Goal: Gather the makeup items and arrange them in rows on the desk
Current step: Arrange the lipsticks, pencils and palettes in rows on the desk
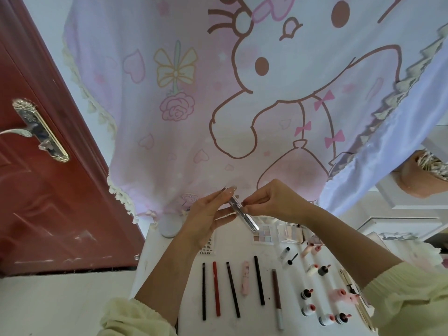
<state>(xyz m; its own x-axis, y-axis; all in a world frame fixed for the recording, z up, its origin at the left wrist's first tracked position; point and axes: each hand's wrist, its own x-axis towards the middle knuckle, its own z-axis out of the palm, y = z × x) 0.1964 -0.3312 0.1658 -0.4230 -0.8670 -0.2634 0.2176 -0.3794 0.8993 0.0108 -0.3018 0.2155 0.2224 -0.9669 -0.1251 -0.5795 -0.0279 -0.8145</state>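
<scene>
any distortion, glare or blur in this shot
Head view: heavy wide-angle bending, the dark red door leans steeply; light comes soft and even through the pink cartoon curtain, with only faint shadows on the white desk; the slim silver tube pinched between left hand and right hand carries a bright glint.

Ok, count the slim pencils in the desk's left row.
5, left to right: black pencil, red pencil, dark pencil, then past the pink tube a second black pencil and a white-tipped brown pencil. Arms may hide others.

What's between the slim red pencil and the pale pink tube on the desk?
One slim black pencil, touching neither; head view.
</scene>
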